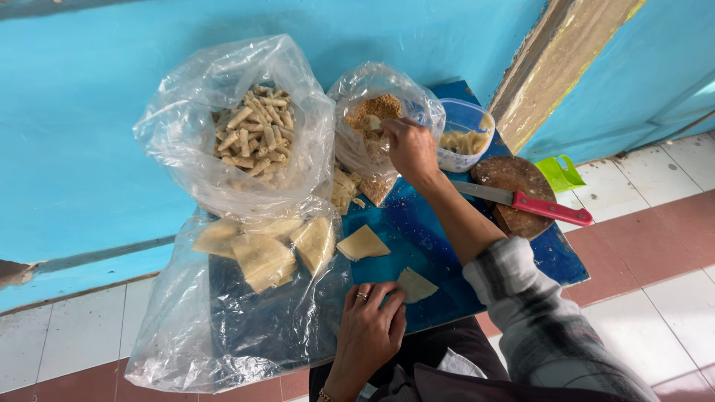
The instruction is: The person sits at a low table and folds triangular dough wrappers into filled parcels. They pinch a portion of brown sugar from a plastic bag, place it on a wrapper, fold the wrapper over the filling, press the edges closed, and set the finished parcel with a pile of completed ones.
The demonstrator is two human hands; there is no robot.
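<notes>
Beside the folded wrapper (thin, limp, likely tear-prone, best held by an edge) left hand lay with fingers loosely spread, while right hand fingers pinched crumb filling.

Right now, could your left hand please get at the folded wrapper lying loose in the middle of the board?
Probably yes: the left hand rests on one wrapper, and the other wrapper lies just beyond it on the bare blue board with nothing between.

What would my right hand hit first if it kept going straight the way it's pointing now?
Most likely the brown crumbs: the right hand points up and left into the open clear bag holding them, its fingertips already at the pile. Depth is hard to judge, so contact is uncertain.
</notes>
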